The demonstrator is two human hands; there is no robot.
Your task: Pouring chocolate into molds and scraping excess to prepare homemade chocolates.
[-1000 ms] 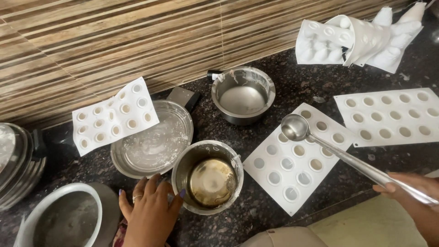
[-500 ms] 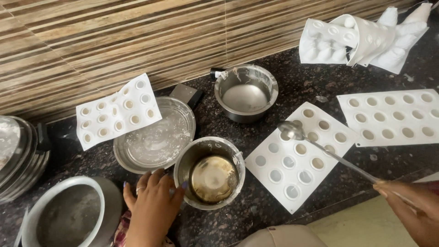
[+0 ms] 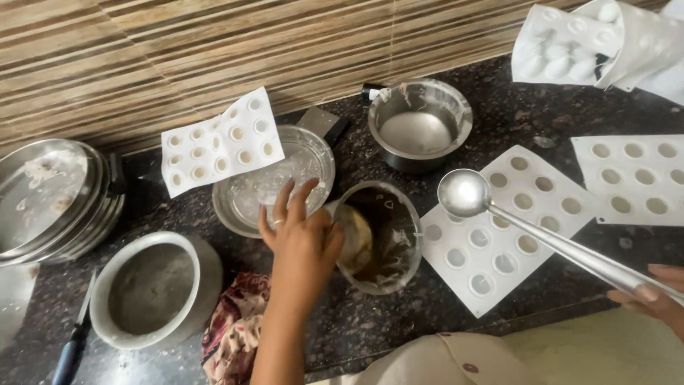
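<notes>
My left hand (image 3: 303,239) grips the left rim of a steel pot (image 3: 377,239) and tips it toward the right, so its brownish contents show at the inner wall. My right hand (image 3: 652,296) at the lower right edge holds the handle of a long steel ladle (image 3: 464,192). The ladle's bowl hovers just right of the pot, above a white mould sheet with round cavities (image 3: 499,228).
A glass bowl (image 3: 274,178) with a small white mould sheet (image 3: 219,141) on its rim sits behind my left hand. A steel pot (image 3: 420,125) stands at the back, more mould sheets (image 3: 630,178) right, stacked steel plates (image 3: 50,196) left, a grey pot (image 3: 149,289) and a knife (image 3: 71,342) front left.
My left hand rose from the counter to the pot's rim and tilted the pot. The ladle stayed over the mould sheet.
</notes>
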